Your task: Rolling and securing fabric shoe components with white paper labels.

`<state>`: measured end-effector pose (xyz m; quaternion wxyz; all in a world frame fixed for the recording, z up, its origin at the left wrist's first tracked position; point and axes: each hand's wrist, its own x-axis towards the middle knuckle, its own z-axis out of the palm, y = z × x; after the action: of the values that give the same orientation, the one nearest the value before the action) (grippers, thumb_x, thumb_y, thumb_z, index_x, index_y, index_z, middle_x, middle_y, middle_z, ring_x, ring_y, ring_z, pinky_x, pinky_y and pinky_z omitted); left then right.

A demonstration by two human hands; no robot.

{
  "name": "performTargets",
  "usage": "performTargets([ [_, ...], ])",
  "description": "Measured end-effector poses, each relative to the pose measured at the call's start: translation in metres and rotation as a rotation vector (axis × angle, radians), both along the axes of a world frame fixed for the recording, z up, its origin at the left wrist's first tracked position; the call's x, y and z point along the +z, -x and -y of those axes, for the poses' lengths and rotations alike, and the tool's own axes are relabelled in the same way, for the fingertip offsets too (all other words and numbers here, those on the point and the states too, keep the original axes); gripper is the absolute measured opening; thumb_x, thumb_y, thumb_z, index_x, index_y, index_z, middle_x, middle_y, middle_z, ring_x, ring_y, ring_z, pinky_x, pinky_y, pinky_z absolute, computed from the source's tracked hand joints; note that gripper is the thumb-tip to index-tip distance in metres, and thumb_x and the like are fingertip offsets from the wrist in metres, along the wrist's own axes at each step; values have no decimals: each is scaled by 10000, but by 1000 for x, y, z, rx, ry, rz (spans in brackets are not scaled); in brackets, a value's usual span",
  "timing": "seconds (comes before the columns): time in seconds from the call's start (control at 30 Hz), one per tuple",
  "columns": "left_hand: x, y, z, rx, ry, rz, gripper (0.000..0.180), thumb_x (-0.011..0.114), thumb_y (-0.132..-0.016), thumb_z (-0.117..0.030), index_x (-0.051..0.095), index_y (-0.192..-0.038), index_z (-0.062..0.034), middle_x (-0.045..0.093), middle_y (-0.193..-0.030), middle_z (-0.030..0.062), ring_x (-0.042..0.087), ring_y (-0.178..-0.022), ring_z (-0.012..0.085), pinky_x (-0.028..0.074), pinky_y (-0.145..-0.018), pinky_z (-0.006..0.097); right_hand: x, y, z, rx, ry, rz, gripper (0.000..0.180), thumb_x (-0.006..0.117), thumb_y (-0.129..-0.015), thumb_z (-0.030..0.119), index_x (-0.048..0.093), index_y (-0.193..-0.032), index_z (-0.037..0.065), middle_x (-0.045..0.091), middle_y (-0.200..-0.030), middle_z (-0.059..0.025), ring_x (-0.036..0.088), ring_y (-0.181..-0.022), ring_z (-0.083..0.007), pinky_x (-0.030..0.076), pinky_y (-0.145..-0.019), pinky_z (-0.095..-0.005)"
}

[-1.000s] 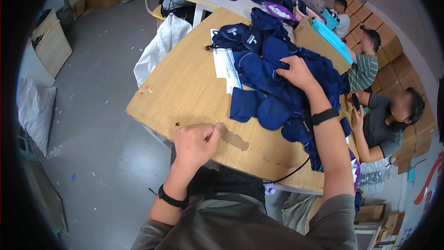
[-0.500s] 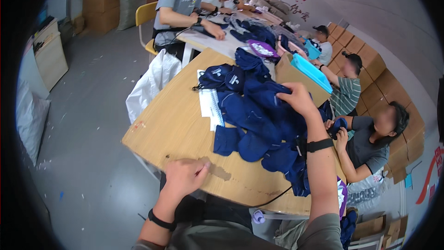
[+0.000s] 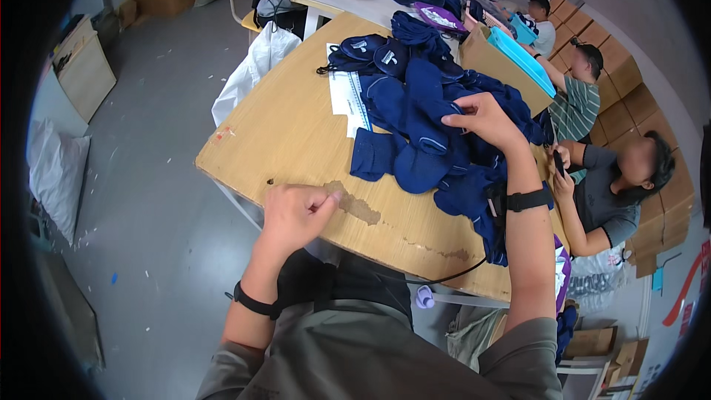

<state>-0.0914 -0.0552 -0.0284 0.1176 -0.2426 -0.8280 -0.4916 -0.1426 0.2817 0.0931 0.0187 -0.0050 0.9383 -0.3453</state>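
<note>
Navy socks (image 3: 422, 170) lie in a loose heap on the wooden table in front of me. Above the heap, my right hand (image 3: 485, 120) pinches the edge of one long navy sock (image 3: 426, 107) between thumb and fingers; its cuff with a pale line points toward me. My left hand (image 3: 296, 215) is curled closed at the table's near edge, thumb against the forefinger, with nothing visible in it. Behind the heap are dark navy pouches (image 3: 370, 50) with white print and a cord. White printed sheets (image 3: 343, 100) stick out from under the heap's left side.
A cardboard box (image 3: 498, 67) with a light blue tray (image 3: 522, 59) stands at the table's far right. The wooden table (image 3: 259, 133) has a peeled patch near me. A black cable (image 3: 452, 278) crosses its front edge. Co-workers sit along the right and far sides.
My view has tilted downward. My right hand has come nearer to me over the heap, drawing the long sock along. My left hand stays curled at the table edge.
</note>
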Motion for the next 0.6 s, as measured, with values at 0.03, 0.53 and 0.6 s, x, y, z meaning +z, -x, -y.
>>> performTargets([
  [0.03,1,0,0,6,34,6,387,679,-810,-201,502,-515,-24,405,-441,95,387,-387,250,303,-409,341,1,-2,0,-25,79,46,223,762,-749,155,683,-842,-33,584,-696,6,517,-612,-66,469,-592,-266],
  [0.53,0,-4,17,-403,-537,556,329,618,-880,-254,536,-646,-38,429,-543,-26,330,-471,65,236,-436,254,26,-48,10,-117,44,-643,277,642,-824,102,640,-1067,-30,663,-913,-148,639,-822,-176,483,-755,-270],
  [0.6,4,-10,19,-684,-793,810,318,543,-934,-322,630,-860,-25,535,-696,-18,418,-543,50,276,-462,215,29,-73,40,-11,-89,-702,263,629,-789,43,646,-1041,-29,656,-918,-156,643,-824,-220,488,-758,-276],
])
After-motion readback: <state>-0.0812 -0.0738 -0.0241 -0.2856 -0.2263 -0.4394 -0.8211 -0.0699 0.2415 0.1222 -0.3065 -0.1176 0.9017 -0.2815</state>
